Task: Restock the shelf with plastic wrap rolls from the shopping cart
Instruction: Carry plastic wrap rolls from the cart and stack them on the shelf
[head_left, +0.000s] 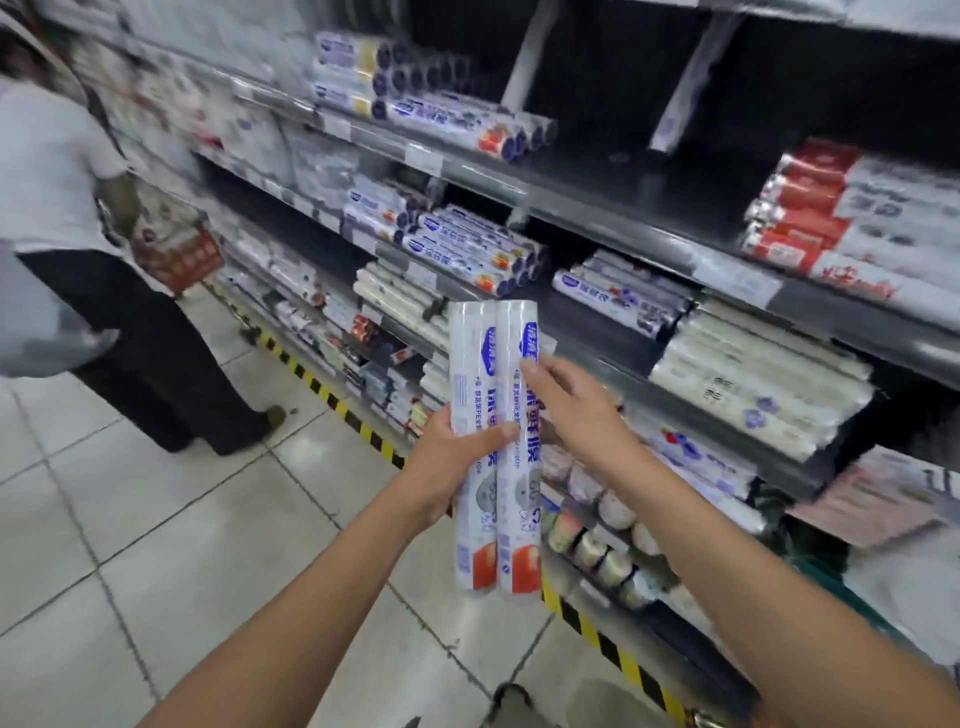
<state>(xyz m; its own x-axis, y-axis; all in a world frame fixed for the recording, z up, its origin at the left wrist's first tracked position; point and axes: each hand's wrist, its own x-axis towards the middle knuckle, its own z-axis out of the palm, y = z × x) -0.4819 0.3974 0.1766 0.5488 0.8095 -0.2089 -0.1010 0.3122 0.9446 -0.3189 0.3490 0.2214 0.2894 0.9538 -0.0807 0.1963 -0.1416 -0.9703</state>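
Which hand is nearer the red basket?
Left. The left hand, gripping the two rolls, is right of the red basket; the right hand is farther right, also holding them.

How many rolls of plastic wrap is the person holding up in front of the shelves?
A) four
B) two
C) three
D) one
B: two rolls stand upright side by side. The left hand grips both round the middle, and the right hand has its thumb on the front of the right-hand one.
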